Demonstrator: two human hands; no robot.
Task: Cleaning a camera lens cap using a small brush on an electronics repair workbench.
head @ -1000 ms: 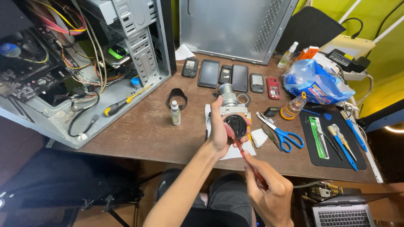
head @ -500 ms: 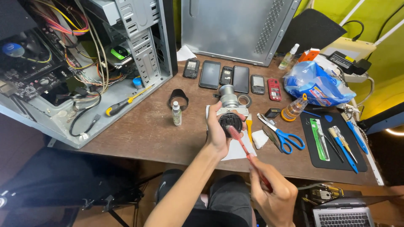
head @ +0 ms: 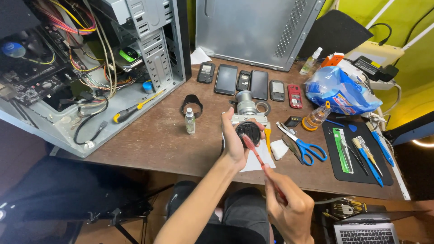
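My left hand [head: 233, 140] pinches the black lens cap [head: 248, 132] upright above the desk edge [head: 149, 158], right hand [head: 289, 205] fingers closed on the red brush [head: 254, 151]; best with light, outward strokes, cap steady.

Left arm is reaching forward, left hand [head: 234, 141] curling around something, thumb up. Right hand [head: 289, 208] is sitting lower, nearer the body, apparently closing in a pinch grip.
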